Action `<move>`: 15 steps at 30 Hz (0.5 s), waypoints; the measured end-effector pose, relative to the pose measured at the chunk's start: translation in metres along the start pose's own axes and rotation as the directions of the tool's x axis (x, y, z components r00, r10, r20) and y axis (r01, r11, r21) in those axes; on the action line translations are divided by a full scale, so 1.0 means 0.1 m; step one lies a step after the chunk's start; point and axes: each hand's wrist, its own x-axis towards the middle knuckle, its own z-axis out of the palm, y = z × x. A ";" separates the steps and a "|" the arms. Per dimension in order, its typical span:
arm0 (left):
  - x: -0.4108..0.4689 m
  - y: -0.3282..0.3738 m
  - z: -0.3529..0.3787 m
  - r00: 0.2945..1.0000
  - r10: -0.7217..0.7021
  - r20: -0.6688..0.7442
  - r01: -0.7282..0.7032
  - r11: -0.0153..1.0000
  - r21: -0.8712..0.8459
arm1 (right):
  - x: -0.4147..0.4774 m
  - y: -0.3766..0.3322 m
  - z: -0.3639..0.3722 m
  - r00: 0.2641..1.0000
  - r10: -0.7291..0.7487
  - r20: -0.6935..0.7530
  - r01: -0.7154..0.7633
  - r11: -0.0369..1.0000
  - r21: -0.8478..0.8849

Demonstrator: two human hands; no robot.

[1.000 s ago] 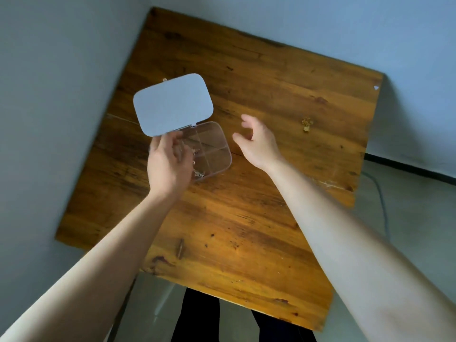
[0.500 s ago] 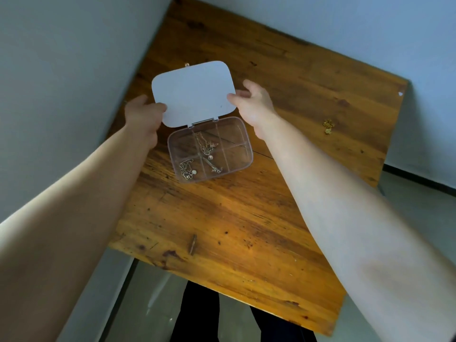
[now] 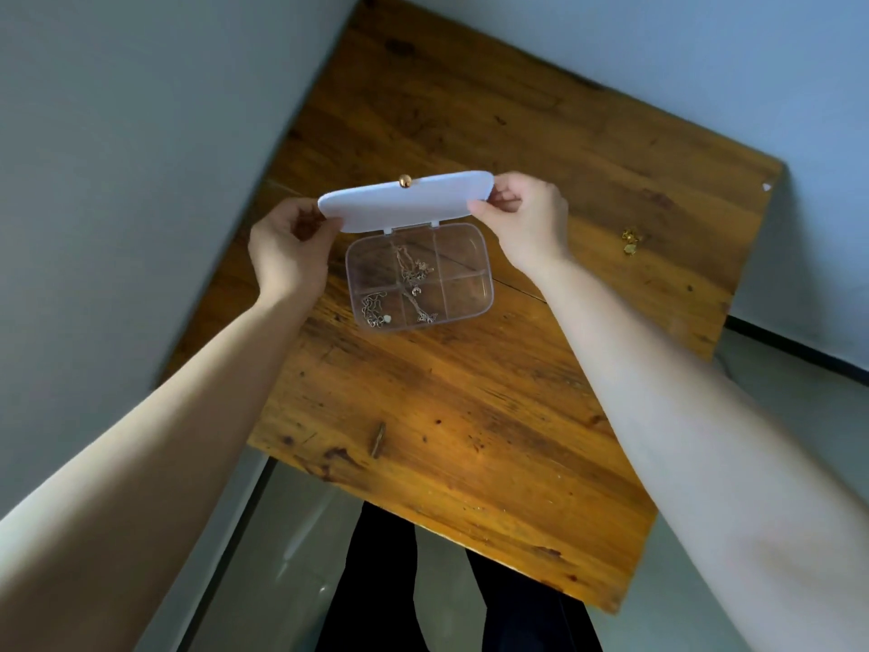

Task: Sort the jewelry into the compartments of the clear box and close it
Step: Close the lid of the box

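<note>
The clear box [image 3: 463, 301] lies on the wooden table [image 3: 470, 407], divided into several compartments. Thin chains [image 3: 411, 270] lie in its middle and left compartments; the right ones look bare. Its white lid [image 3: 404, 202] is hinged at the far side and tilted partway over the box. My left hand [image 3: 287, 249] pinches the lid's left end and my right hand [image 3: 526, 218] pinches its right end. A small gold bead [image 3: 405, 181] sits at the lid's far edge.
A small gold jewelry piece [image 3: 630, 242] lies on the table to the right of the box. Grey walls border the table on the left and far sides. The table's near edge hangs over the floor, with my dark trouser legs [image 3: 376, 581] below.
Both hands moved from beside the box to the lid's ends and took hold of it. The lid has tipped from standing upright toward the box. The camera has shifted nearer.
</note>
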 end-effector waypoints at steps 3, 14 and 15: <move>-0.23 -0.11 -0.07 0.998 0.046 0.036 -0.049 0.996 0.080 | -0.24 0.09 -0.02 1.000 -0.031 -0.003 0.031 0.999 -0.020; -0.78 -0.40 -0.08 0.934 0.170 0.313 -0.269 0.913 0.308 | -0.73 0.36 -0.07 0.965 0.045 0.260 -0.024 0.996 -0.084; -0.82 -0.42 -0.06 0.927 0.167 0.335 -0.281 0.903 0.326 | -0.76 0.38 -0.04 0.964 0.023 0.266 0.010 0.992 -0.123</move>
